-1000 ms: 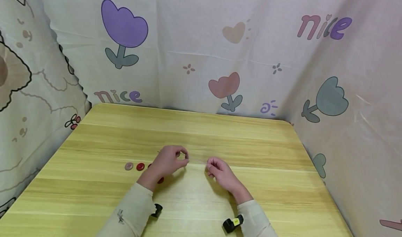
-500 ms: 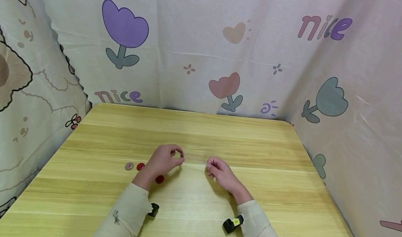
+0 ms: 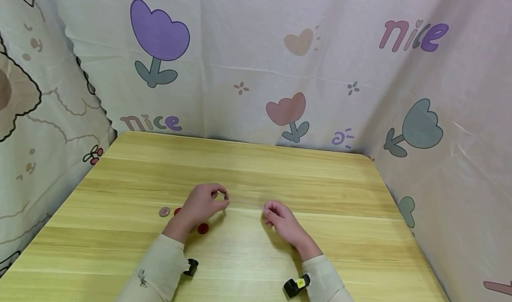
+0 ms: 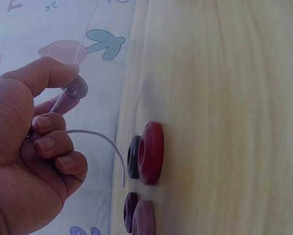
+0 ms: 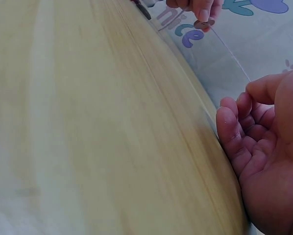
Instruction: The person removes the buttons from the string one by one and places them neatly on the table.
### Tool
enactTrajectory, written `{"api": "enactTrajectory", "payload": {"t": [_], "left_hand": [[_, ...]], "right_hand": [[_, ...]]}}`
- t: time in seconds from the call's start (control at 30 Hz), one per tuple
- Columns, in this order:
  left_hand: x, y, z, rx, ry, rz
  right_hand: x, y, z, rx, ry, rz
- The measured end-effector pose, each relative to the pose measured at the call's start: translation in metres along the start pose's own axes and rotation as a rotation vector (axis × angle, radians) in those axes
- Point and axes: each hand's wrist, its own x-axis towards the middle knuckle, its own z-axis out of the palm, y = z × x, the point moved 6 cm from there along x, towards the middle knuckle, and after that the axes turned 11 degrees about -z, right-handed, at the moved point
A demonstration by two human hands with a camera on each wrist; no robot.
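My left hand [image 3: 202,204] pinches a small greyish-brown button [image 4: 79,89] between thumb and forefinger, its other fingers curled toward the palm. A thin pale thread [image 5: 232,55] runs at the button and on to my right hand [image 3: 282,219], whose thumb and fingertips pinch it. Between the hands the thread looks straight, above the table. Its loose tail [image 4: 107,139] hangs in a curve below the left fingers. In the left wrist view a red button [image 4: 154,153] and a dark button [image 4: 133,156] lie just beyond that tail.
On the wooden table [image 3: 320,182] left of my left hand are a pale pink button [image 3: 164,211] and a partly hidden red one. A dark red button [image 3: 203,228] lies near my left wrist. A patterned cloth [image 3: 240,48] hangs behind the table.
My left hand has moved left with the button, widening the gap between the hands and lengthening the stretch of thread. The right hand has stayed in place.
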Motion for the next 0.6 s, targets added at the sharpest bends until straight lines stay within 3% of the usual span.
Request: {"api": "enactTrajectory", "payload": {"t": [0.6], "left_hand": [[-0.002, -0.013, -0.018, -0.013, 0.036, -0.059]], "right_hand": [[0.001, 0.001, 0.0, 0.002, -0.009, 0.019]]}}
